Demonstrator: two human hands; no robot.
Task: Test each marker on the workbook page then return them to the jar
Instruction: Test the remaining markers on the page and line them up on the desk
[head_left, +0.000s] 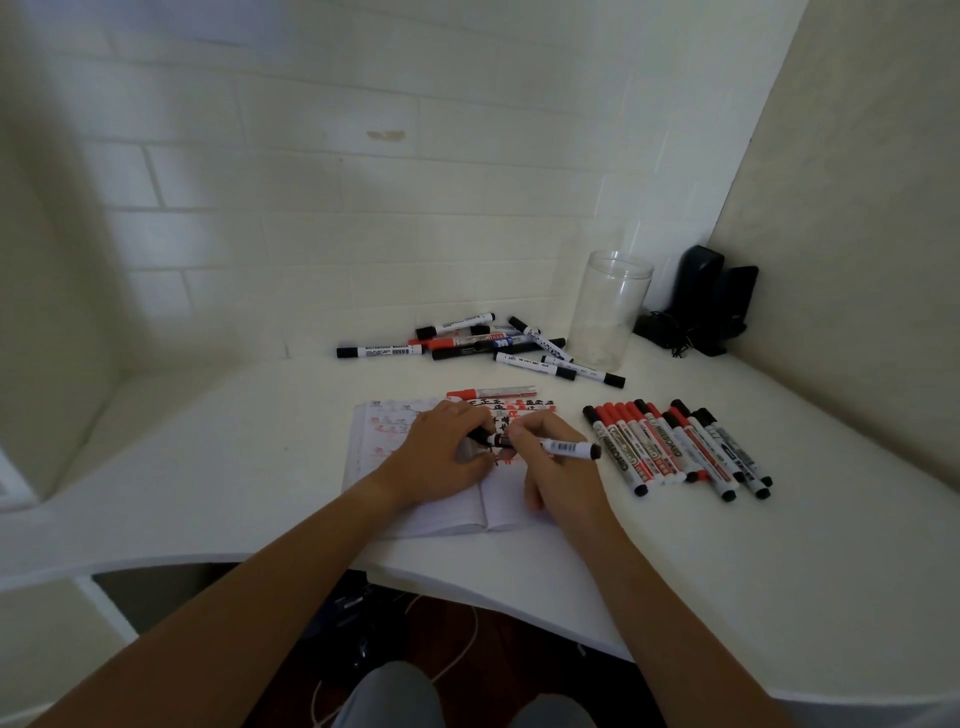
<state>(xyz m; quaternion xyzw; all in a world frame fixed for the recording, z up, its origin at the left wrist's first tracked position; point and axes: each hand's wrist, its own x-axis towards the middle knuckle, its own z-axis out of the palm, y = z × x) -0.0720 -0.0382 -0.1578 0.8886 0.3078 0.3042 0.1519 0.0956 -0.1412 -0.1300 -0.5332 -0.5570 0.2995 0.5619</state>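
Both hands (498, 457) curled around one marker (563, 447) over the workbook (441, 514), forearms converging.

One jar (608, 312), one workbook (415, 499), two hands, roughly two dozen markers (675, 447)

Head camera looks down, close over the desk (727, 545).

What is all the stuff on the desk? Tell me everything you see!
held marker: one, white with black end, over the workbook
workbook: one, white, open, red and black marks
red marker: one, behind the workbook
marker row: about a dozen, red and black caps, right of the workbook
marker pile: several, mixed, left of the jar
jar: one, clear, back right
black device: back corner
left hand: grips the marker's cap end
right hand: grips the marker's barrel
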